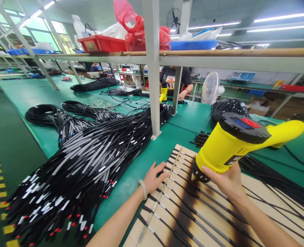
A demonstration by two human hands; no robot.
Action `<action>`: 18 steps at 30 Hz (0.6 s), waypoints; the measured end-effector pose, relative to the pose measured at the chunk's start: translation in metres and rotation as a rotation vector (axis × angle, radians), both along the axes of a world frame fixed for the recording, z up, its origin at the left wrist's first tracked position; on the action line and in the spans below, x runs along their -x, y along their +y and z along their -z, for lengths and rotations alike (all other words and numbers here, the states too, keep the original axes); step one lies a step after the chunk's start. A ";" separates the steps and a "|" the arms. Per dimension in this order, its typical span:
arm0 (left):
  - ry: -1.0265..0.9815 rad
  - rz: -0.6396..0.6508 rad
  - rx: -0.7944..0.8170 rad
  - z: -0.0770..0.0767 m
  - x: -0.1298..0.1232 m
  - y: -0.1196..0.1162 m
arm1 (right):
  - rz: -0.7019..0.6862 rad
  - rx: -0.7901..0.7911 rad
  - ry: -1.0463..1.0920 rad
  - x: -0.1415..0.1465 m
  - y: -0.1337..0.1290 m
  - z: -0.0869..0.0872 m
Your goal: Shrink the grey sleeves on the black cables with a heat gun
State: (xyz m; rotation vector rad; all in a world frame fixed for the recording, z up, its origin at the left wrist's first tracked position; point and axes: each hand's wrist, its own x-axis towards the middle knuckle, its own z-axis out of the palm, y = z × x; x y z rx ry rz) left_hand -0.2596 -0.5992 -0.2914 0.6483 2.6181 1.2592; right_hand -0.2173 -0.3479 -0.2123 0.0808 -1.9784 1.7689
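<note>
My right hand (227,180) is wrapped round the lower body of a yellow heat gun (216,147) with a black cap and a small display. Its dark nozzle points down at a wooden board (177,206) with scorched brown bands. Black cables (185,181) with white labels lie side by side across the board, crossed by a thin long strip (152,214). At the board's left edge, my left hand (154,176) rests with fingers spread over the cable ends, a light band on its wrist.
A large bundle of black and grey cables (90,154) covers the green table (123,192) at left. A white post (154,85) rises ahead, under a shelf with trays. Across the table, a person (186,82) works near a white fan (210,87).
</note>
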 end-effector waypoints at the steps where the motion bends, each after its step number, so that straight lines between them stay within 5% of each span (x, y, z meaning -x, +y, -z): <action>1: -0.002 -0.002 0.001 0.000 0.000 0.000 | -0.003 -0.013 0.002 0.000 0.000 -0.001; 18: -0.016 0.000 0.023 -0.002 0.000 0.001 | -0.011 0.046 0.118 0.022 0.006 0.005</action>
